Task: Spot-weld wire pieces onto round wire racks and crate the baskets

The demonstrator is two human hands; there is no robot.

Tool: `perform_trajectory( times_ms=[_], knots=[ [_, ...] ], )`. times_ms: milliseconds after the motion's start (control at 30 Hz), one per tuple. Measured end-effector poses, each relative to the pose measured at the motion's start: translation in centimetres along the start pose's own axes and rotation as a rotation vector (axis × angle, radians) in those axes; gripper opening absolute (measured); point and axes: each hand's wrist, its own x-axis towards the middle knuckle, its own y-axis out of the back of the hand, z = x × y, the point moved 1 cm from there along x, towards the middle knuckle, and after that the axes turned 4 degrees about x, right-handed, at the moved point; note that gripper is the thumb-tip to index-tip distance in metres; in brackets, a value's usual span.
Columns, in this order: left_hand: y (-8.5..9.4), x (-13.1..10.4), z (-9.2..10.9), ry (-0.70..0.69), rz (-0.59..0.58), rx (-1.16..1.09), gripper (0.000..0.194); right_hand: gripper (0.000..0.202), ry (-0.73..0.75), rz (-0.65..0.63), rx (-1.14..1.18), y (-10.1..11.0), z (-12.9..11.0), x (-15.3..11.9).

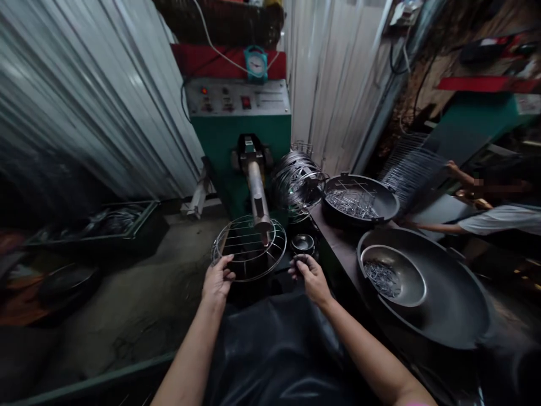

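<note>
My left hand (217, 279) grips the near-left rim of a round wire basket (249, 261), with straight wires across its top and curved ribs at its side. The basket sits around the lower tip of a metal welding arm (257, 194) that juts from a green machine (224, 129). To the right of the basket and apart from it, my right hand (310, 276) has its thumb and fingers pressed together. Whatever lies in that pinch is too small and dark to make out. Just beyond this hand stands a small round metal dish (303, 243).
Stacked wire rings (298, 180) hang beside the machine. On the right, a black pan (361, 197) holds short wire pieces; a larger pan (452, 299) holds a metal bowl (416, 276) with more. Another person's arm (443, 228) reaches in. A green bin (143, 220) stands left.
</note>
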Motion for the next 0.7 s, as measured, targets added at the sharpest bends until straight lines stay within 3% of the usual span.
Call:
perform_trajectory(
  times_ms=[100, 200, 467, 700],
  knots=[
    [-0.4, 0.1, 0.0, -0.036, -0.019, -0.020, 0.044, 0.021, 0.062, -0.143, -0.139, -3.7, -0.1, 1.8],
    [-0.5, 0.3, 0.2, -0.113, -0.019, 0.004, 0.043, 0.013, 0.101, -0.188, -0.384, -5.2, 1.1, 2.8],
    [-0.7, 0.8, 0.2, -0.198, 0.044, 0.014, 0.046, 0.011, 0.112, -0.246, -0.516, -5.0, 1.6, 3.9],
    [-1.4, 0.5, -0.8, -0.206, 0.016, -0.031, 0.048, 0.015, -0.049, -0.175, -0.326, -4.7, 2.5, 3.9]
  ],
)
